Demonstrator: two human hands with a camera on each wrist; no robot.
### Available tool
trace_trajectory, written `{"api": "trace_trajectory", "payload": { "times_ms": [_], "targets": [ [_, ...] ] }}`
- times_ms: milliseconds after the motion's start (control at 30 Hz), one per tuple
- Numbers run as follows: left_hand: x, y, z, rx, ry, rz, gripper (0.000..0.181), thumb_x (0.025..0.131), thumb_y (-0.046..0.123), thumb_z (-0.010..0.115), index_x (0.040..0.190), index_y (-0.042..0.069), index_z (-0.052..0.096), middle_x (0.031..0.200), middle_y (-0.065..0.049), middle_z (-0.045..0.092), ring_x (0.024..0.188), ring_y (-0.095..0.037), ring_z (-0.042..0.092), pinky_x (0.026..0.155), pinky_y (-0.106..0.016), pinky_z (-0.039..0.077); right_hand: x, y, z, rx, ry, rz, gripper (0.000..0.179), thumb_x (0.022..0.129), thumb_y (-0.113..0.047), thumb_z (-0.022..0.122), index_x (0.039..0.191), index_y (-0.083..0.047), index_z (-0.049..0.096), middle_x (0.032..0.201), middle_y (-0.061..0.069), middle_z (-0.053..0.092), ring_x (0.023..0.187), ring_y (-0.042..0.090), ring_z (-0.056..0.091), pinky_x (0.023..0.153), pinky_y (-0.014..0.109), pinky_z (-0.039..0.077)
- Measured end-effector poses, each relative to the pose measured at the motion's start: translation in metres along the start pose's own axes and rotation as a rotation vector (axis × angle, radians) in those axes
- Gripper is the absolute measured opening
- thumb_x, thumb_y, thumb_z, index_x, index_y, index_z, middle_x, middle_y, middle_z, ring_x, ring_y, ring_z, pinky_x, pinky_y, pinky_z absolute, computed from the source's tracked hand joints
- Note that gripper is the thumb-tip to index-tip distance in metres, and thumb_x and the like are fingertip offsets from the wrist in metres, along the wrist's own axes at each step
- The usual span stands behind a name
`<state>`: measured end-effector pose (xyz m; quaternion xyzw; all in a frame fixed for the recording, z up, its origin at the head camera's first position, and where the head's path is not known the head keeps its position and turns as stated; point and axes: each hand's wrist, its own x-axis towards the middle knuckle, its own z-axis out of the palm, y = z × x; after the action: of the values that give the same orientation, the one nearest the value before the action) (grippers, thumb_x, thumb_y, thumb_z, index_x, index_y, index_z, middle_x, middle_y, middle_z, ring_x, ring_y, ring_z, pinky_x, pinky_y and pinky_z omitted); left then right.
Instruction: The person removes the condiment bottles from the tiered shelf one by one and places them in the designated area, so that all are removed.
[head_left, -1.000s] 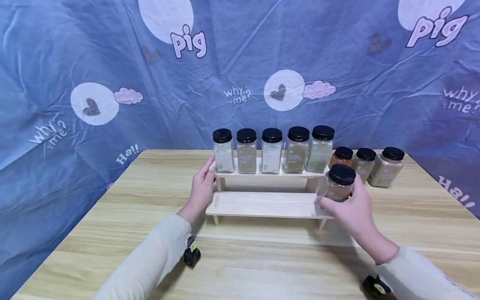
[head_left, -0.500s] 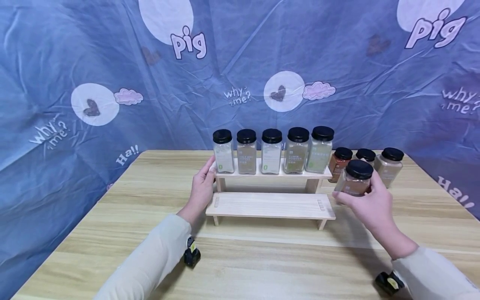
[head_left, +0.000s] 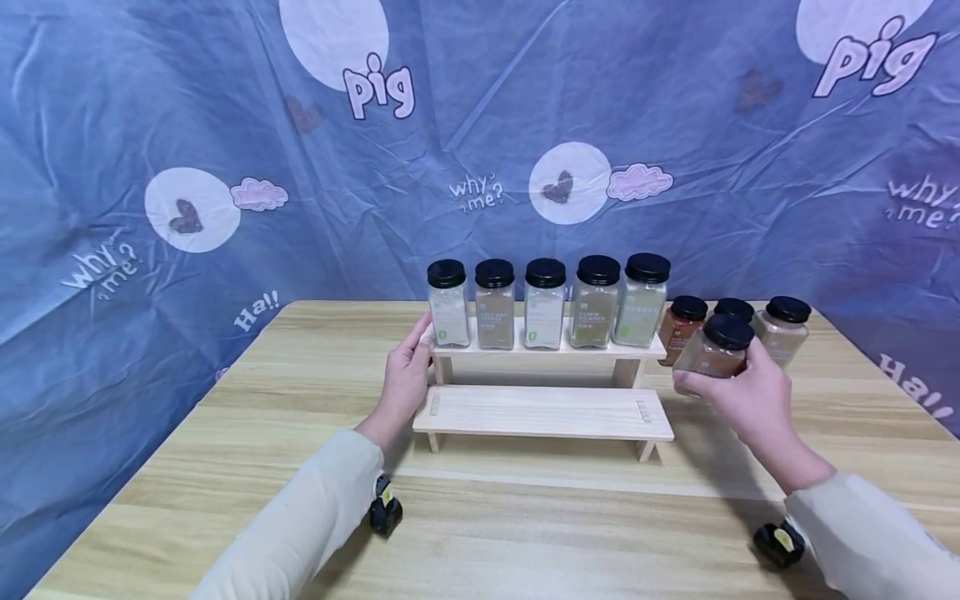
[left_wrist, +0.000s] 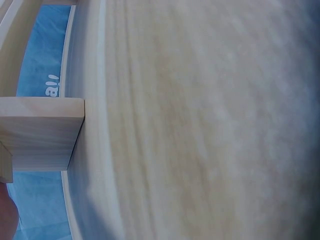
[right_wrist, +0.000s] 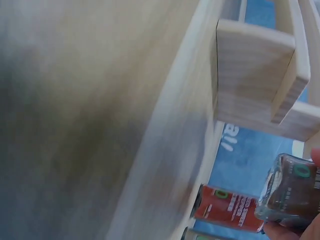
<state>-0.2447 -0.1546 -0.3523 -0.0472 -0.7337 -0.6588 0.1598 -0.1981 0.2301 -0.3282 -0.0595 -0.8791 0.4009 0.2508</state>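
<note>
A two-tier wooden spice rack (head_left: 543, 412) stands mid-table, its lower board bare. My left hand (head_left: 405, 379) holds the left end of its upper board; most of that hand is out of the left wrist view. Off the rack's right end, my right hand (head_left: 753, 396) grips a square glass spice jar (head_left: 705, 362) with reddish-brown powder and a black lid. The right wrist view shows this held jar (right_wrist: 292, 190) raised above the tabletop. Several capped spice jars (head_left: 543, 312) stand in a row on the upper board.
Behind the held jar, on the table (head_left: 525, 525), stand a red-orange spice jar (head_left: 678, 333), a partly hidden jar (head_left: 733, 308) and a beige-brown jar (head_left: 783, 333). A blue printed cloth (head_left: 337, 225) hangs behind the table.
My right hand has carried the brown jar from over the lower board's right end, rightward and slightly back towards the jars on the table. My left hand has stayed at the rack.
</note>
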Motion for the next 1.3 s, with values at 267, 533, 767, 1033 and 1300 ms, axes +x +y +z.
{"api": "trace_trajectory", "payload": {
  "times_ms": [267, 533, 767, 1033, 1300],
  "targets": [
    [-0.001, 0.002, 0.0, 0.004, -0.006, -0.003, 0.042, 0.098, 0.013, 0.039, 0.14, 0.012, 0.041, 0.142, -0.01, 0.042, 0.125, -0.023, 0.045, 0.102, -0.032, 0.041, 0.012, 0.011, 0.002, -0.045, -0.115, -0.007, 0.063, 0.066, -0.02, 0.082, 0.115, 0.002, 0.049, 0.104, 0.027, 0.061, 0.084, 0.026, 0.056, 0.067, 0.026, 0.041],
    [-0.001, 0.001, 0.001, 0.009, 0.003, -0.021, 0.041, 0.098, 0.015, 0.041, 0.139, 0.015, 0.043, 0.141, -0.01, 0.044, 0.122, -0.022, 0.047, 0.101, -0.033, 0.042, 0.018, 0.018, 0.011, -0.005, -0.176, 0.05, 0.064, 0.064, -0.013, 0.082, 0.116, 0.003, 0.048, 0.104, 0.023, 0.061, 0.071, -0.005, 0.045, 0.064, 0.016, 0.043],
    [0.0, 0.0, 0.0, 0.002, -0.003, -0.007, 0.041, 0.098, 0.013, 0.04, 0.139, 0.013, 0.042, 0.141, -0.01, 0.043, 0.124, -0.024, 0.046, 0.101, -0.033, 0.042, 0.021, 0.023, 0.017, 0.003, -0.186, 0.089, 0.068, 0.065, -0.011, 0.081, 0.12, 0.005, 0.044, 0.11, 0.026, 0.058, 0.085, 0.02, 0.055, 0.073, 0.024, 0.043],
    [0.0, 0.004, 0.0, 0.005, -0.012, -0.04, 0.041, 0.099, 0.014, 0.04, 0.14, 0.014, 0.041, 0.142, -0.011, 0.042, 0.125, -0.024, 0.045, 0.103, -0.034, 0.041, 0.023, 0.03, 0.023, 0.042, -0.208, 0.146, 0.073, 0.065, -0.009, 0.079, 0.123, 0.008, 0.04, 0.116, 0.03, 0.053, 0.102, 0.037, 0.05, 0.085, 0.041, 0.043],
    [-0.009, 0.026, 0.001, 0.014, -0.022, -0.035, 0.042, 0.098, 0.007, 0.037, 0.14, 0.005, 0.038, 0.142, -0.017, 0.04, 0.126, -0.029, 0.044, 0.102, -0.036, 0.041, 0.026, 0.036, 0.028, 0.081, -0.216, 0.166, 0.076, 0.064, -0.005, 0.078, 0.127, 0.008, 0.038, 0.121, 0.028, 0.051, 0.104, 0.032, 0.048, 0.078, 0.024, 0.041]
  ]
}}
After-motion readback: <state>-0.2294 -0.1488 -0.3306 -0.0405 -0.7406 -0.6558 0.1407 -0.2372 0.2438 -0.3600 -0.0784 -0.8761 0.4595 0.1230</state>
